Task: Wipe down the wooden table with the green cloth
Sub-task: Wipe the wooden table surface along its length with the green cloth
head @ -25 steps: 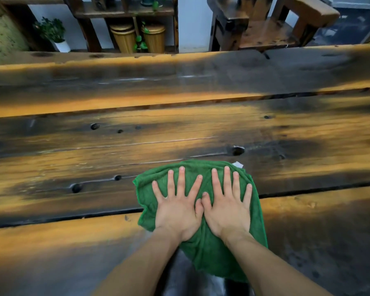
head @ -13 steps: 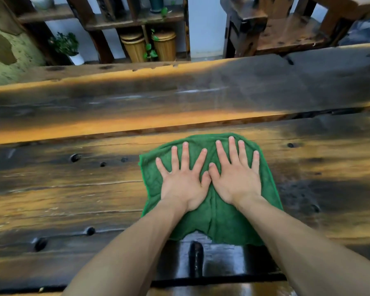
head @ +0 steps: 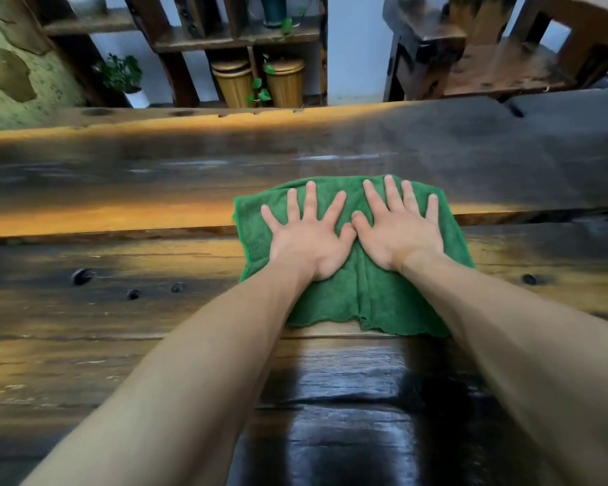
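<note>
A green cloth (head: 362, 299) lies spread flat on the dark wooden table (head: 120, 320), across the seam between two planks. My left hand (head: 306, 240) and my right hand (head: 397, 233) press down on it side by side, palms flat, fingers spread, thumbs almost touching. Neither hand grips the fabric. Both forearms stretch far forward over the table. Behind the cloth, towards me, a dark glossy wet streak (head: 348, 398) shines on the wood.
The table's far edge (head: 295, 110) runs across the frame a little beyond the cloth. Past it stand a wooden chair (head: 488, 64), two bamboo bins (head: 260, 82), a potted plant (head: 123, 78), a wooden shelf (head: 232, 40) and a large stone (head: 15, 71).
Both hands have pushed the cloth away from me, from the near plank up onto the far plank. A wet streak has appeared on the wood behind it.
</note>
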The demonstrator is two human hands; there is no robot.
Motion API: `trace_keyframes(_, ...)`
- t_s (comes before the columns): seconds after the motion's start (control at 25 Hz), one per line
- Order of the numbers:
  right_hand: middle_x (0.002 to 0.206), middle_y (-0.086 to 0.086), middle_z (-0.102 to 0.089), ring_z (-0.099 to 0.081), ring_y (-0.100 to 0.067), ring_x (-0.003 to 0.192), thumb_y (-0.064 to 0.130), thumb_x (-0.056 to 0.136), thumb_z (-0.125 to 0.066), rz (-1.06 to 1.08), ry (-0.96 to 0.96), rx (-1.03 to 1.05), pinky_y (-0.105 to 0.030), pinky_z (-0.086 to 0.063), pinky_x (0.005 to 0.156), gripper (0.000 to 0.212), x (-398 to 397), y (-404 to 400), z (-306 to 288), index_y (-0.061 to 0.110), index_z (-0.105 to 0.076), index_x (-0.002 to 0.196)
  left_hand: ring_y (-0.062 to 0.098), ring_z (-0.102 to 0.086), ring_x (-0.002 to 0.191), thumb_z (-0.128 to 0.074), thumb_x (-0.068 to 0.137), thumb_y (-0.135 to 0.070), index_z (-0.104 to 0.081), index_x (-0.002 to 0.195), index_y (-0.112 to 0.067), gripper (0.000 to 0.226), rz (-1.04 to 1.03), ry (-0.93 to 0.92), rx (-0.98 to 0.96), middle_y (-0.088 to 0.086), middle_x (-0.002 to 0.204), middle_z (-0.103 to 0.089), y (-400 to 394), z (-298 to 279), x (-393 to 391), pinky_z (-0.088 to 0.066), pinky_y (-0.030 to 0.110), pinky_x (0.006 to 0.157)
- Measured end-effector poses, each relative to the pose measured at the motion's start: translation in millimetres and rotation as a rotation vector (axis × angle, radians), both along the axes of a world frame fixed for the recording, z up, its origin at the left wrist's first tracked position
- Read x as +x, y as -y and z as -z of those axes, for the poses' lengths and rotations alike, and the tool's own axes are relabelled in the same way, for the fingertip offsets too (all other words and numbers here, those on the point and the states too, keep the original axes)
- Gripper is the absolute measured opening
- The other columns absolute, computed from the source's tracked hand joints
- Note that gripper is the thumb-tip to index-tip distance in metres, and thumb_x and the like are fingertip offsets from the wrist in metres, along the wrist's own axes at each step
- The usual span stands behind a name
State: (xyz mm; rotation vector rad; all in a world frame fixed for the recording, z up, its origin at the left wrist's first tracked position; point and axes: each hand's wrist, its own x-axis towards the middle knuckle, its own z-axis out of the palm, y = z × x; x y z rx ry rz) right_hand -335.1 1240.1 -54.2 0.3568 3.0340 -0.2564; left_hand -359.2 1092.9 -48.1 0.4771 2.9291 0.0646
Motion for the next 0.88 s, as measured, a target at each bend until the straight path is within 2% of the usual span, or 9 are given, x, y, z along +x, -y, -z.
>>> trace_keyframes(0.32, 0.167, 0.003, 0.012, 0.013, -0.022, 0.153, 0.061, 0.099, -0.014, -0.057, -0.014, 0.033, -0.058, 0.009, 0.12, 0.065, -88, -31, -3, 0.039, 0.002, 0.158, 0.029, 0.016, 0.152, -0.011, 0.096, -0.07, 0.004, 0.153, -0.054, 0.06, -0.061, 0.011, 0.01, -0.003, 0.166, 0.018, -24, -8, -87, 0.009, 0.072, 0.113)
trace_keyframes(0.88, 0.168, 0.002, 0.001, 0.003, -0.022, 0.154, 0.065, 0.098, -0.013, -0.102, -0.035, 0.083, -0.058, 0.001, 0.121, 0.065, -205, -67, -3, 0.042, -0.005, 0.158, 0.032, 0.005, 0.154, -0.012, 0.094, -0.073, -0.005, 0.153, -0.054, 0.062, -0.046, -0.058, 0.006, -0.001, 0.169, 0.005, -53, -6, -201, 0.003, 0.073, 0.113)
